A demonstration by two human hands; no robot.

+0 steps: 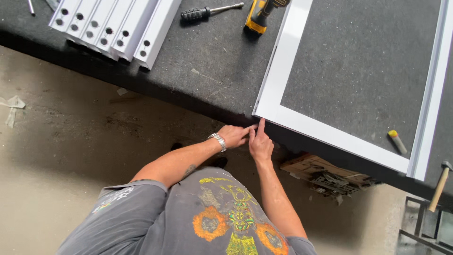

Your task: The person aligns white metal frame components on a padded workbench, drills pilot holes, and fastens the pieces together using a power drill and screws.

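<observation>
Both hands work the near corner of the white frame (330, 134), which lies on the bench (212, 66). Left hand (233, 135) fingers pinch at the corner; right hand (260, 144) extends its index finger against it. Judged step: corner alignment or seating; the next move calls for steady fingertip pressure.

Both my arms reach forward and meet in front of my chest, bare from the short sleeves down. My left hand (233, 136) wears a metal wristband; its fingers are curled and pinched toward the right. My right hand (260, 143) sits just beside it, touching it, index finger stretched straight up, the others folded.
</observation>
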